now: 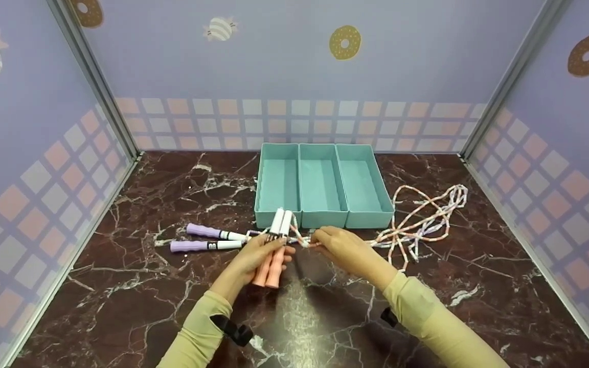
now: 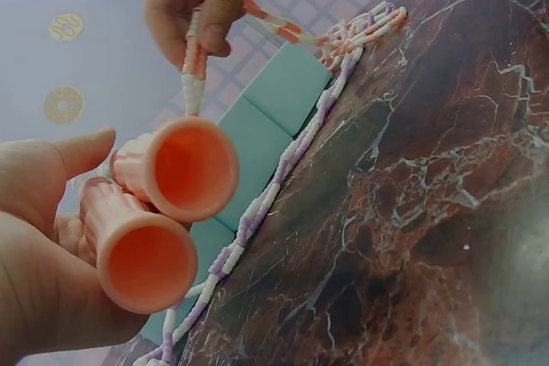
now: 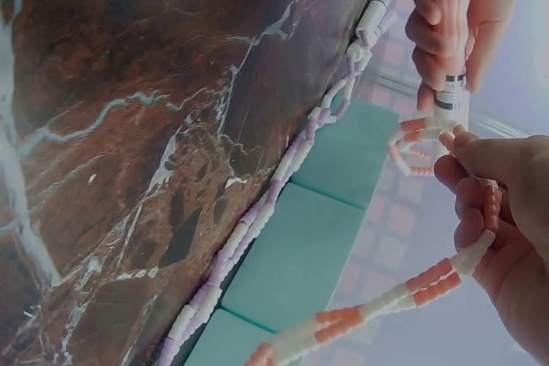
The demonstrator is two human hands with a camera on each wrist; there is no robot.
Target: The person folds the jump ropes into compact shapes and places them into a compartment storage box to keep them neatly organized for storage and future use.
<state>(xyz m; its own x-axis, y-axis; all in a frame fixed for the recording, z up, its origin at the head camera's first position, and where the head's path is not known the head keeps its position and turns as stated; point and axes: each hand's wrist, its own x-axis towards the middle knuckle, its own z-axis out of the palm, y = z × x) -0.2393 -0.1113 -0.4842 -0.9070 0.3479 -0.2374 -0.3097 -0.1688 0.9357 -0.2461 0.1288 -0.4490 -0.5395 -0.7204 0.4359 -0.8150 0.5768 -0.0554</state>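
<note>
At the dark table's (image 1: 120, 306) left, two purple handles (image 1: 190, 246) lie near the left hand (image 1: 252, 254), its fingers curled around two orange handles (image 1: 276, 267) just before three teal bins (image 1: 323, 220). Beside it, the right hand (image 1: 344, 249) pinches the orange-and-white rope (image 3: 339, 321), which trails rightward into a tangle (image 1: 402, 232).

The peach skipping-rope handles (image 1: 276, 269) look like smooth plastic, the beaded rope (image 3: 343, 318) plastic too; the teal bins (image 1: 322, 220) appear matt, the marble-veined tabletop (image 1: 120, 306) glossy, sleeves (image 1: 200, 327) cloth, corner posts (image 1: 89, 71) metal.
</note>
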